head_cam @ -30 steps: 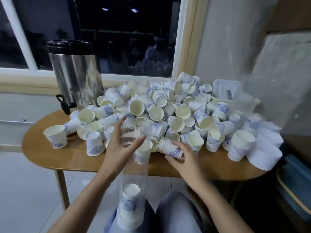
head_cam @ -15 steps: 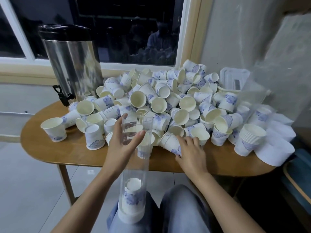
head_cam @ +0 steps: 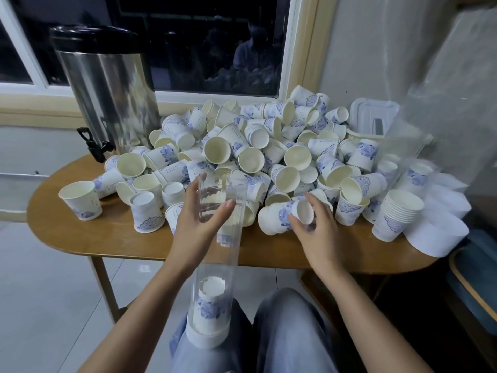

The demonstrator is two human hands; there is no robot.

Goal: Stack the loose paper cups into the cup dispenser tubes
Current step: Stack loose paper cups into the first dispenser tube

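A clear dispenser tube (head_cam: 215, 265) stands upright on my lap, its white base cap on my left thigh, with a few nested cups (head_cam: 211, 300) at its bottom. My left hand (head_cam: 197, 222) grips the tube near its open top. My right hand (head_cam: 313, 232) holds a white paper cup with blue print (head_cam: 282, 216), lying on its side at the table's front, bottom end towards me. A large heap of loose paper cups (head_cam: 255, 157) covers the wooden table (head_cam: 67, 227).
A steel drinks urn (head_cam: 107, 90) with a black tap stands at the back left by the window. A nested cup stack (head_cam: 398, 214) and white cup sleeves sit at the right, with a plastic bag and a white lid behind. A blue chair is far right.
My right hand has moved from resting flat on the cups at the table's front to closing round one lying cup. The left hand stays on the tube; the camera has tilted slightly.
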